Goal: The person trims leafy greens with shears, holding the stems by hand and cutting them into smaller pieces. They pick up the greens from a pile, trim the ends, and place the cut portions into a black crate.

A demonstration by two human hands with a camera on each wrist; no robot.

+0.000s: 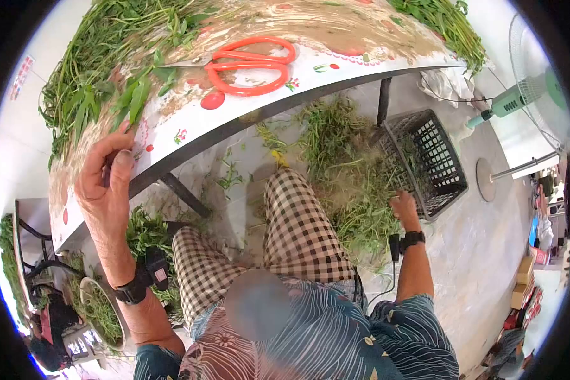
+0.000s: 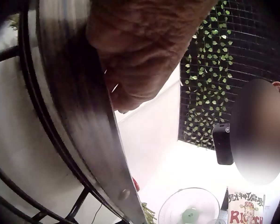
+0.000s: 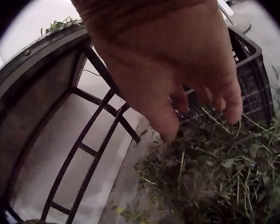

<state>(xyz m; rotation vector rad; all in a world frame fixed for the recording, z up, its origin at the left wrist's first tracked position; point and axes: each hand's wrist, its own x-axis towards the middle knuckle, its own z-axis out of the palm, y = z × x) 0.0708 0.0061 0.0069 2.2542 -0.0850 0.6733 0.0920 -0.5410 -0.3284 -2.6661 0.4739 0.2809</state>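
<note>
My left hand (image 1: 107, 174) rests at the table's front edge, its fingers loosely bent and holding nothing visible. Leafy green stems (image 1: 136, 98) lie just beyond its fingertips. In the left wrist view the same hand (image 2: 140, 51) hangs over the table's rim. Down on the right, my right hand (image 1: 404, 208) reaches over a pile of cut greens (image 1: 361, 215) on the floor, beside a black plastic crate (image 1: 446, 161). From the right wrist, the hand's (image 3: 177, 79) thumb and fingers point down, spread apart at the top of the pile. Red-handled scissors (image 1: 250, 66) lie on the table.
Soil smears the patterned tabletop (image 1: 190, 126), with more greens (image 1: 440, 25) at its far right. A green fan (image 1: 519, 98) stands beyond the crate. Below the table run dark metal legs (image 1: 185, 195). A round tub of greens (image 1: 101, 313) sits at lower left.
</note>
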